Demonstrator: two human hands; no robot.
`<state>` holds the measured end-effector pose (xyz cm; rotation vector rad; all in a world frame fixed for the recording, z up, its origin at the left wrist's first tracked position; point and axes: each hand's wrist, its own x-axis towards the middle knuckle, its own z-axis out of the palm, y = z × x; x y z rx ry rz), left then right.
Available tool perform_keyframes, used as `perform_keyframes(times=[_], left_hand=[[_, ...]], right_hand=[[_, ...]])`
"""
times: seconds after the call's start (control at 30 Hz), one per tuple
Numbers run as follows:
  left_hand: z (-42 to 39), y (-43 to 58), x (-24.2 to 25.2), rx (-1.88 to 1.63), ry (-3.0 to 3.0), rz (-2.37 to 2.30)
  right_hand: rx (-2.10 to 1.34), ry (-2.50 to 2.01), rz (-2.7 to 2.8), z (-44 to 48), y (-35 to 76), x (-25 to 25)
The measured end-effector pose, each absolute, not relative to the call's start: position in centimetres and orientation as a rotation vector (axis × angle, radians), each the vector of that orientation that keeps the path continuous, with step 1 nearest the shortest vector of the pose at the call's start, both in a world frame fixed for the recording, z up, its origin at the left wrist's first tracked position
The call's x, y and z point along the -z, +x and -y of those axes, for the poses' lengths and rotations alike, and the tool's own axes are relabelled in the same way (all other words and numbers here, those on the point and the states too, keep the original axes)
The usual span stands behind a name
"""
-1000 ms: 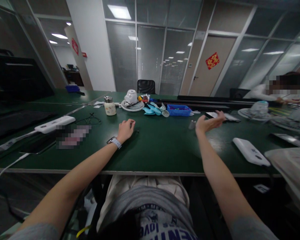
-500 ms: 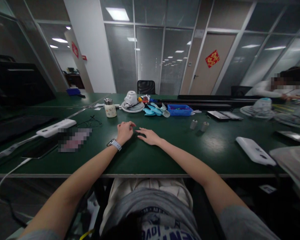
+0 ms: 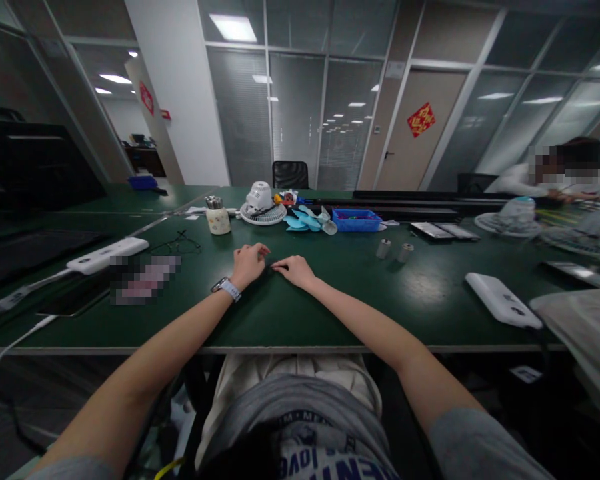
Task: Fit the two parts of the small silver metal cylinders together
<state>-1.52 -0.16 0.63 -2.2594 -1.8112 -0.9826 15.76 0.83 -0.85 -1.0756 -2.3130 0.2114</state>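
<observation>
Both my hands rest close together on the green table [image 3: 330,300]. My left hand [image 3: 249,262], with a watch [image 3: 226,288] on its wrist, has its fingers curled. My right hand [image 3: 294,270] lies just to its right, fingers drawn together and pointing at the left hand. A small dark thing [image 3: 269,268] sits between the fingertips of both hands; I cannot make out what it is. Two small silver cylinders [image 3: 383,248] stand further right, apart from my hands.
Behind my hands stand a small bottle [image 3: 217,215], a white fan part [image 3: 261,203], light blue fan blades [image 3: 307,220] and a blue tray [image 3: 357,219]. Glasses [image 3: 180,243] and a white power strip [image 3: 107,255] lie left, another strip [image 3: 503,301] right. A co-worker [image 3: 570,177] sits far right.
My right hand came from the far right, near the silver cylinders, to beside my left hand, lay flat, then drew its fingers together. My left hand stayed put.
</observation>
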Motion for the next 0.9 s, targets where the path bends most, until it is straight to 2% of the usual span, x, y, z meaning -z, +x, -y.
perform_keyframes(times=[0.2,0.3,0.43,0.53,0.73,0.9], left_hand=[[-0.1,-1.6,-0.4,0.990,-2.255,1.817],[0.0,-1.6,-0.4,0.999,-2.275,1.810],[-0.1,-1.6,-0.4,0.993,-2.284,1.825],[-0.2,-1.6,-0.3,1.008,-2.271,1.829],[-0.2,-1.6,-0.4,1.000,-2.276,1.843],[0.0,-1.5,-0.5,0.990,-2.277,1.845]], right_hand=[[-0.169,-1.018,2.185,-0.6,18.1,-0.1],[-0.006,-1.021,1.934,-1.3,23.3,-2.0],[0.393,-1.347,1.472,-2.7,33.5,-4.9],[0.519,-1.655,1.221,-3.0,39.9,-5.7],[0.421,-2.055,1.046,-2.2,43.6,-4.7],[0.295,-2.181,1.083,-2.1,43.1,-4.0]])
